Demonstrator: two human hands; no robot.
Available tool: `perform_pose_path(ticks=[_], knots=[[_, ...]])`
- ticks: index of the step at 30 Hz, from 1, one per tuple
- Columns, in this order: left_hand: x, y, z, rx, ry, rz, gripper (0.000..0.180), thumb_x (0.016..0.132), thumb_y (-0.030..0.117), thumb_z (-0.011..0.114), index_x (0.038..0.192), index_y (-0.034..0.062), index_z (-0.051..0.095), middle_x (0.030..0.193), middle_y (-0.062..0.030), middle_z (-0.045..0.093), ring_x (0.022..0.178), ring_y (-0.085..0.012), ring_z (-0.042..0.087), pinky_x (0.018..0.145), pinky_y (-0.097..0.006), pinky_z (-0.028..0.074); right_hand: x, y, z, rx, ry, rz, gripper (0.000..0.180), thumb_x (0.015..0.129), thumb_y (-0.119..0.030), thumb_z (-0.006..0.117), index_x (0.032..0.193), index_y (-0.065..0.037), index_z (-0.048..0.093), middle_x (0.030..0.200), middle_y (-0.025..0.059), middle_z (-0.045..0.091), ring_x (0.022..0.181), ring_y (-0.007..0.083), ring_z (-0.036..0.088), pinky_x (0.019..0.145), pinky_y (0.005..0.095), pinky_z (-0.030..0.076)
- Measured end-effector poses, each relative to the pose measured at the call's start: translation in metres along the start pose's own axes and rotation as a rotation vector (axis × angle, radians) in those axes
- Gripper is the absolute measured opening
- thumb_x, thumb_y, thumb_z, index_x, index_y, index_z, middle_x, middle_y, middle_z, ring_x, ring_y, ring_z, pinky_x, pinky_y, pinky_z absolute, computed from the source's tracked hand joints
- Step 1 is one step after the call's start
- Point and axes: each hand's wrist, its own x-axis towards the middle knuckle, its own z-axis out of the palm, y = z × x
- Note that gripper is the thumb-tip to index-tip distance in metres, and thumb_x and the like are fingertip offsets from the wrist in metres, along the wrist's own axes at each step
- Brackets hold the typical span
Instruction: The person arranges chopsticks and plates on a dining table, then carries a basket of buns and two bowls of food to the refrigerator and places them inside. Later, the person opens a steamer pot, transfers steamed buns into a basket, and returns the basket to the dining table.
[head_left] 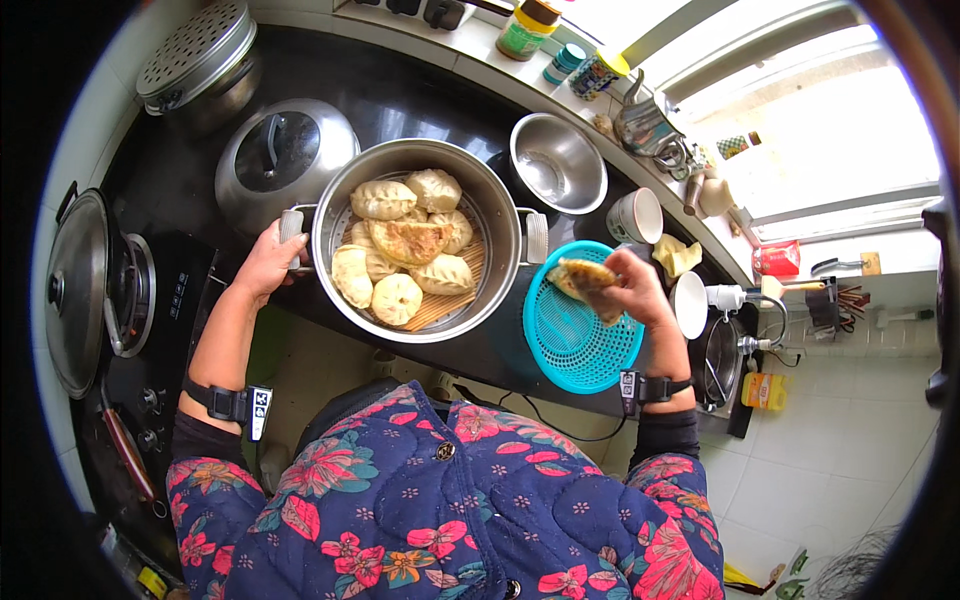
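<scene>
A metal steamer pot [330, 300] holds several pleated steamed buns [397, 297], with a browned flat piece of dough [408, 242] lying on top of them. Under the buns a slatted wooden mat [465, 305] partly shows. My left hand [268, 262] is closed round the pot's left handle [291, 226]. Over the teal colander [590, 365], on the right, my right hand [638, 290] grips browned flat dough pieces [583, 272]; how many is partly hidden by the fingers. The visible part of the colander's bottom is bare mesh.
A domed lid [240, 180] sits left of the pot, behind my left hand. Beyond the colander are a steel bowl [560, 170], a white cup [640, 215] and a yellow cloth [678, 256]. A lidded wok [80, 290] stands on the stove at far left; a sink [720, 360] lies right.
</scene>
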Motion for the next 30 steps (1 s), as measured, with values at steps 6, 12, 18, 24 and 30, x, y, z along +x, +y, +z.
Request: perform_pose_path(ticks=[6, 12, 18, 24, 30], knots=[[0.000, 0.003, 0.001, 0.109, 0.051, -0.037, 0.028, 0.091, 0.032, 0.055, 0.114, 0.0178, 0.050, 0.078, 0.0046, 0.053, 0.069, -0.0071, 0.050, 0.054, -0.024, 0.041, 0.012, 0.051, 0.045, -0.057, -0.110, -0.033, 0.028, 0.068, 0.005, 0.064, 0.094, -0.002, 0.056, 0.085, 0.0115, 0.065, 0.081, 0.0217, 0.065, 0.073, 0.0320, 0.051], [-0.001, 0.005, 0.004, 0.141, 0.076, -0.041, 0.030, 0.089, 0.038, 0.056, 0.112, 0.0188, 0.050, 0.078, 0.0058, 0.053, 0.068, -0.0069, 0.051, 0.055, -0.025, 0.040, 0.024, 0.052, 0.049, -0.400, 0.166, -0.088, 0.022, 0.069, -0.005, 0.067, 0.089, -0.011, 0.062, 0.085, 0.0090, 0.066, 0.085, 0.0324, 0.063, 0.073, 0.0413, 0.050], [0.000, 0.001, 0.005, 0.072, 0.103, 0.008, 0.025, 0.091, 0.027, 0.054, 0.110, 0.0112, 0.050, 0.075, 0.0015, 0.057, 0.061, -0.0082, 0.052, 0.047, -0.022, 0.040, 0.025, -0.018, 0.028, -0.275, 0.325, -0.135, 0.018, 0.073, -0.012, 0.071, 0.089, -0.010, 0.064, 0.075, 0.0090, 0.066, 0.069, 0.0253, 0.066, 0.063, 0.0350, 0.051], [0.003, 0.000, 0.004, 0.037, 0.074, 0.015, 0.023, 0.092, 0.025, 0.053, 0.111, 0.0130, 0.050, 0.074, 0.0026, 0.056, 0.060, -0.0069, 0.051, 0.046, -0.021, 0.039, 0.072, -0.124, 0.084, -0.173, 0.025, -0.550, 0.028, 0.072, -0.018, 0.074, 0.096, -0.009, 0.065, 0.092, 0.0086, 0.065, 0.083, 0.0296, 0.064, 0.071, 0.0387, 0.051], [0.002, -0.002, 0.005, -0.010, 0.089, 0.065, 0.024, 0.089, 0.021, 0.057, 0.108, 0.0070, 0.050, 0.072, -0.0011, 0.056, 0.052, -0.0087, 0.050, 0.042, -0.023, 0.040, 0.113, -0.171, 0.179, -0.516, -0.157, -0.486, 0.043, 0.065, -0.029, 0.077, 0.095, -0.005, 0.058, 0.099, 0.0167, 0.061, 0.098, 0.0341, 0.058, 0.084, 0.0414, 0.049]])
